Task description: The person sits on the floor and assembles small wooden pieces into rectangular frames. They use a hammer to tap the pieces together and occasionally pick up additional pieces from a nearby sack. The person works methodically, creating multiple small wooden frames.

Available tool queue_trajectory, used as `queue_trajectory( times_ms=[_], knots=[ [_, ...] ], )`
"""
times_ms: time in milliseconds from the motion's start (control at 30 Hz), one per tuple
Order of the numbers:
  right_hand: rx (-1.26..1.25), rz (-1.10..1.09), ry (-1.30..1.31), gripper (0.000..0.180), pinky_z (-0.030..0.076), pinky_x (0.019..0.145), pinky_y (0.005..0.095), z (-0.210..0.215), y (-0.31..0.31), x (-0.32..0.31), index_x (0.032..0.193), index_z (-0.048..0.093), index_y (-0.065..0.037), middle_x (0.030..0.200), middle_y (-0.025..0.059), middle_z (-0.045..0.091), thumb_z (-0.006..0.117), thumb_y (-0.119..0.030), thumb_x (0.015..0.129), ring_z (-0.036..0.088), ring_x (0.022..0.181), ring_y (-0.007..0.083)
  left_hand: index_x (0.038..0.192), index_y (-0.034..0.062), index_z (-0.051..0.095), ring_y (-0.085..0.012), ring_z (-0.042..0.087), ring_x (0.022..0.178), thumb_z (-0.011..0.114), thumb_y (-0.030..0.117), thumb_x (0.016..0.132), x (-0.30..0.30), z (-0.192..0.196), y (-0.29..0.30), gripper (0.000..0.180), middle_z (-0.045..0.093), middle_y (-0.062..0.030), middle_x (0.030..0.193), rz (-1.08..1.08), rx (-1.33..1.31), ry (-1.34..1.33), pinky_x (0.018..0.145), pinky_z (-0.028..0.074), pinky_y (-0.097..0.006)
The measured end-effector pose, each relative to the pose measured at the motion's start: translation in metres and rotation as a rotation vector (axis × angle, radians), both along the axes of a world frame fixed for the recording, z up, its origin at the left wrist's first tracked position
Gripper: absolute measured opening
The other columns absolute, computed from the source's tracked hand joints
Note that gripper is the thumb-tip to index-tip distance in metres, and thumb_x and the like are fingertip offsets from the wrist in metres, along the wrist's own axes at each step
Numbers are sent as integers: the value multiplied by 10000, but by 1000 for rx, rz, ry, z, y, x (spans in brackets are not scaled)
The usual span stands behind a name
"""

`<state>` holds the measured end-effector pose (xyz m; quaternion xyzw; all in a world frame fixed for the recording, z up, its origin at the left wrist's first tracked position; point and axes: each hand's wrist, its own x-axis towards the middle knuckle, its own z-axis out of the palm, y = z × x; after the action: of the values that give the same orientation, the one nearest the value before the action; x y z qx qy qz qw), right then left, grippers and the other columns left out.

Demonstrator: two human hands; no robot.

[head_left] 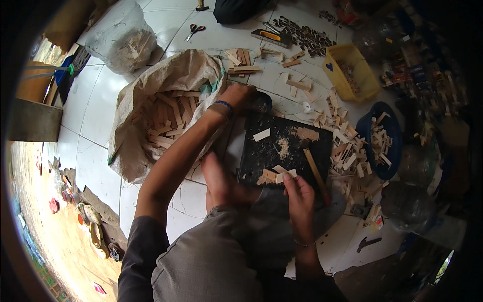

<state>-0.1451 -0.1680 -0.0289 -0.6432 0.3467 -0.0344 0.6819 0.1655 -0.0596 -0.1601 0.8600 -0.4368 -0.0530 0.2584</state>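
Seated on the tiled floor, the left hand (240, 95) reaches closed, seemingly on something dark, by the sack (166, 85) while the right hand (298, 196) pinches wooden pieces (275, 173) at the black board's (282, 151) near edge; squaring them first would help.

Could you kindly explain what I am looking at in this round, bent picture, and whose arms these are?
It is one view from a wide camera worn on a person's head, looking down, so straight edges curve. The arms are the wearer's own. The left hand reaches to the rim of a sack of wood offcuts. The right hand rests on small wooden pieces lying on a dark, sawdust-strewn board. A hammer lies on the board; more offcuts fill a blue basin and a yellow tub on the tiled floor.
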Motion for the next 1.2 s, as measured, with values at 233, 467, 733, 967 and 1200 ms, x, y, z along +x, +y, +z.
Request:
queue_trajectory(
  times_ms=[233, 467, 733, 967, 1200],
  knots=[
    [12, 53, 21, 249, 488, 845, 220, 1, -5, -4, 1081, 706, 26, 981, 22, 719, 660, -215, 1042, 637, 925, 52, 932, 24, 780, -380, 747, 925, 701, 138, 833, 20, -56, -26, 170, 745, -234, 950, -14, 389, -102, 845, 611, -445],
    [15, 57, -12, 248, 490, 838, 218, -7, -6, -6, 1075, 705, 24, 963, 21, 719, 659, -218, 1042, 639, 915, 52, 936, 0, 755, -397, 724, 976, 805, 152, 710, 27, -70, -11, 277, 728, -253, 961, -45, 231, 28, 859, 591, -459],
    [-2, 13, -43, 234, 351, 651, 190, -5, 0, -3, 919, 690, -53, 777, -92, 563, 675, -259, 1027, 434, 713, -6, 1106, 17, 674, -412, 716, 979, 744, 169, 788, 29, -79, -1, 359, 727, -236, 996, 17, 50, 35, 852, 580, -483],
    [-1, 10, -23, 246, 338, 635, 188, -4, 0, -1, 893, 679, -57, 746, -99, 525, 676, -262, 1028, 421, 695, -7, 1133, 25, 668, -410, 711, 993, 760, 128, 796, 31, -74, -2, 364, 729, -233, 1017, -18, 149, 67, 858, 580, -479],
    [-6, -7, -54, 236, 352, 642, 194, -5, 2, -2, 909, 693, -53, 756, -98, 556, 685, -260, 1023, 431, 698, -9, 1087, 18, 685, -421, 710, 970, 669, 161, 886, 30, -77, 3, 248, 725, -242, 989, -59, 51, 240, 839, 579, -471]
  ],
)
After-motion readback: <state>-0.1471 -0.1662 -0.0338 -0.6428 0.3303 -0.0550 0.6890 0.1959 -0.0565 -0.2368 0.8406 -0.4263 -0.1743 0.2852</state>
